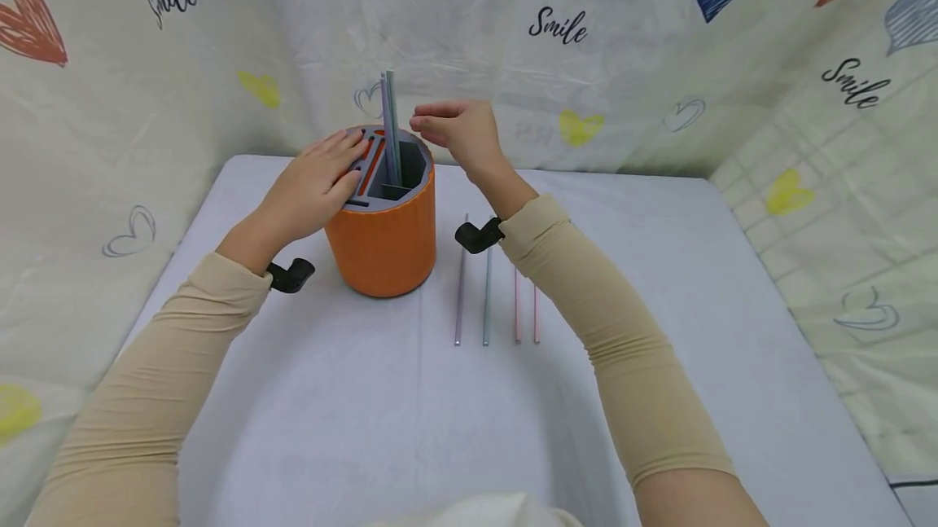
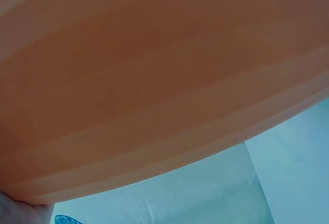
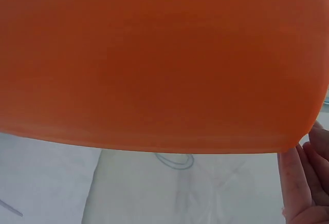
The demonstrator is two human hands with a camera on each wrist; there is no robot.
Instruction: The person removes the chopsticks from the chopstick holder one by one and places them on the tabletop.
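An orange round desk organizer (image 1: 381, 246) with a grey slotted top stands toward the back of the table. Thin pencil-like sticks (image 1: 391, 116), bluish and shiny, rise upright from one of its compartments. My left hand (image 1: 311, 181) rests on the left part of the top, fingers extended across it. Just right of the sticks, my right hand (image 1: 462, 132) is at the organizer's far right rim with nothing visible between its fingers. The organizer's orange wall (image 2: 164, 80) fills most of the left wrist view; in the right wrist view, fingers (image 3: 295, 183) show beside its edge.
Several more thin sticks lie side by side on the white table right of the organizer: a purple one (image 1: 460, 299), a teal one (image 1: 487, 299) and pink ones (image 1: 517, 307), partly under my right forearm. A curtain (image 1: 469, 46) printed with hearts hangs behind.
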